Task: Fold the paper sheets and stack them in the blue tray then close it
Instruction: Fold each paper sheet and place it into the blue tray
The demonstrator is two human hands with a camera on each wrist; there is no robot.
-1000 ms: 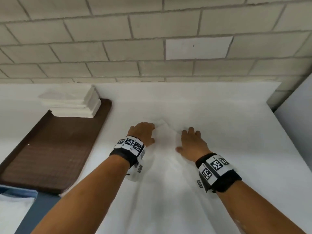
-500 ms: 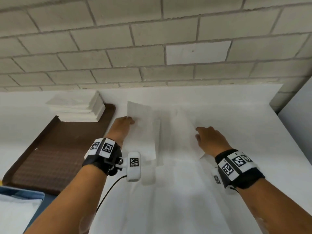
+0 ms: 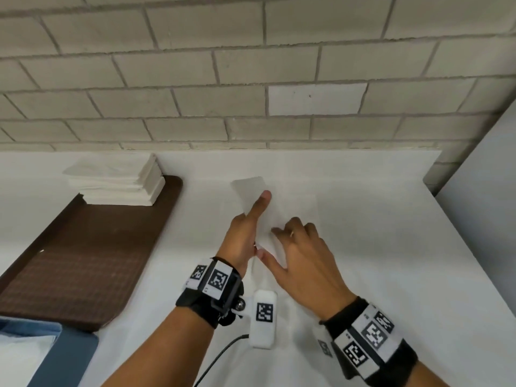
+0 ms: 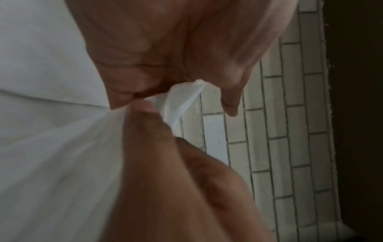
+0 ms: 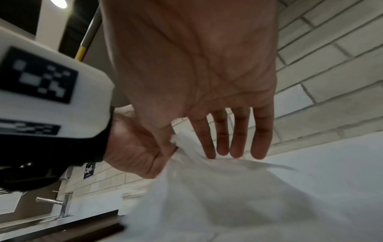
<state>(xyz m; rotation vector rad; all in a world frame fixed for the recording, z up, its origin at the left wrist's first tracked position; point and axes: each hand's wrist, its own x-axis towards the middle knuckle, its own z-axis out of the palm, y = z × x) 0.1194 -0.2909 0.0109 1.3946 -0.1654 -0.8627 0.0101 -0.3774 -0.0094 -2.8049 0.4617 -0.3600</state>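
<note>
A thin white paper sheet (image 3: 252,192) lies on the white table (image 3: 391,247), its left part lifted and turned over to the right. My left hand (image 3: 251,224) pinches that lifted edge, index finger pointing up along it; in the right wrist view the same pinch shows on the paper sheet (image 5: 207,180). My right hand (image 3: 296,247) lies just right of it, its straight fingers (image 5: 234,147) touching the sheet from above. The blue tray (image 3: 78,356) sits at the bottom left with white paper inside.
A brown tray (image 3: 83,261) lies left of the hands, with a stack of folded white sheets (image 3: 120,182) on its far end. A brick wall (image 3: 251,79) bounds the table at the back, and a grey wall stands at the right.
The hands were apart on the sheet; the left hand lifted its edge and carried it right, and both hands now meet at the middle.
</note>
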